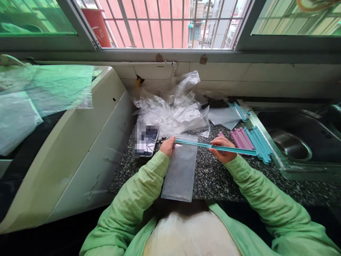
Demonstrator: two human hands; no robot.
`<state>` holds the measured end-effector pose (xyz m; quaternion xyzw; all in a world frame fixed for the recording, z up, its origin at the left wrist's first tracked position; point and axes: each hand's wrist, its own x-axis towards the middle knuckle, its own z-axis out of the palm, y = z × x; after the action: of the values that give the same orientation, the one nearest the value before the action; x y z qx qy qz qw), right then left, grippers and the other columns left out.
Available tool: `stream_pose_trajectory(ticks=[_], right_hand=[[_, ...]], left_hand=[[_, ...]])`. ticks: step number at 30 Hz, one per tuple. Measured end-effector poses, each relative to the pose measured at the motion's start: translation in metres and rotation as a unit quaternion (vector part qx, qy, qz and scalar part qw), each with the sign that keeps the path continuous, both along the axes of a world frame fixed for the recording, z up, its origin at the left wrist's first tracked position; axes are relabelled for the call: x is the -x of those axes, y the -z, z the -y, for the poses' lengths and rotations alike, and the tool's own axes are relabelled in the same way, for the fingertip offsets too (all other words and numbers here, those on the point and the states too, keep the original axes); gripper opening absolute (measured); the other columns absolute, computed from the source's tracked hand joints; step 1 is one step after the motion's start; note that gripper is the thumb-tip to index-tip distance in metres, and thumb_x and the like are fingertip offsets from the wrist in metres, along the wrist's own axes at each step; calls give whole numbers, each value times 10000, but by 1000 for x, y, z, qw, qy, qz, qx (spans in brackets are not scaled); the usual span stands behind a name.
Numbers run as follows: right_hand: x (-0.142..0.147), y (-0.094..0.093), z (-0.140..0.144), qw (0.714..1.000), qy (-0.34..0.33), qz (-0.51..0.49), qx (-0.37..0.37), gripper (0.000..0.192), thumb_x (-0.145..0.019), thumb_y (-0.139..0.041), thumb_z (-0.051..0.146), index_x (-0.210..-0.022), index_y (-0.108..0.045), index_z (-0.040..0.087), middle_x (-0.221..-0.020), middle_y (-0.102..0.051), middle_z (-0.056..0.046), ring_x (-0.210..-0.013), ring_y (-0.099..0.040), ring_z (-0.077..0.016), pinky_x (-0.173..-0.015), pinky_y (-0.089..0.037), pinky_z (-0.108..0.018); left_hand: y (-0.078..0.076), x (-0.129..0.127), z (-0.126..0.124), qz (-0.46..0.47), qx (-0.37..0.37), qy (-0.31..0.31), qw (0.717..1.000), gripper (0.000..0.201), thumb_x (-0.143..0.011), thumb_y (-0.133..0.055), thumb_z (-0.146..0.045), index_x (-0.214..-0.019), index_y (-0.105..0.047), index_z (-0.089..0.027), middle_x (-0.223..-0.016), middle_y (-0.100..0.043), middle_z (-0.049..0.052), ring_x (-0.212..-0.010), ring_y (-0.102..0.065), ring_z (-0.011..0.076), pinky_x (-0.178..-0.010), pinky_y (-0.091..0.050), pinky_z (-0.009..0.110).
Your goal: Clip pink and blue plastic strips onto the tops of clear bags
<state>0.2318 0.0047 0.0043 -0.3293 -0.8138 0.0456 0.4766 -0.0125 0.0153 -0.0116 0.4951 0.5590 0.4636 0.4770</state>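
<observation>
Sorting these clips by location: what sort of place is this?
Most likely a home kitchen: a steel sink set in a speckled stone counter, tiled wall under a barred window. Both hands hold a teal sealing stick over a clear bag.

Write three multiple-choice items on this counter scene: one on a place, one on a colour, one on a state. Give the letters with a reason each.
1. Where does the clear plastic bag lie?
A. in the sink
B. flat on the speckled counter in front of the person
C. on the window sill

2. What colour is the long sealing stick held over the bag's top edge?
A. teal
B. pink
C. yellow

3. How is the stick held?
A. by one hand only
B. lying untouched
C. left hand at its left end, right hand near its middle

Answers: 1 B, the bag rests flat on the granite between the sleeves. 2 A, it matches the teal sticks piled beside the pink ones. 3 C, both hands grip it.
</observation>
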Motion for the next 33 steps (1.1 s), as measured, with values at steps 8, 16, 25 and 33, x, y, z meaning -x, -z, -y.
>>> stream_pose_trajectory(ticks=[8,16,25,33], right_hand=[[0,5,-5,998,-5,42,-45,130,-687,-634,260,-790,-602,187,-712,-606,-38,-621,-582,-137,-545,-516,-263],[1,8,-4,998,0,42,-50,119,-669,-640,198,-777,-596,174,-699,-608,-43,-616,-579,-138,-547,-513,-267],[0,3,0,997,41,22,-60,90,-693,-624,219,-776,-600,197,-702,-610,-33,-624,-591,-134,-564,-523,-262],[-11,2,-15,987,134,-10,-85,78,-700,-625,222,-764,-587,198,-666,-626,-29,-628,-599,-160,-605,-535,-319]], left_hand=[[-7,-2,2,13,14,5,1000,522,-687,-474,-603,-498,-614,-137,-560,-583,35,-549,-465,134,-589,-408,277],[-1,0,-1,130,125,25,983,481,-609,-551,-607,-535,-609,-135,-398,-471,-12,-367,-345,65,-388,-265,229],[-7,-3,1,196,88,41,976,311,-372,-746,-312,-551,-580,-120,-401,-445,-64,-391,-345,30,-409,-200,182],[-10,-2,6,209,65,99,971,307,-412,-731,-348,-583,-616,-121,-372,-412,-72,-343,-299,22,-388,-147,196]])
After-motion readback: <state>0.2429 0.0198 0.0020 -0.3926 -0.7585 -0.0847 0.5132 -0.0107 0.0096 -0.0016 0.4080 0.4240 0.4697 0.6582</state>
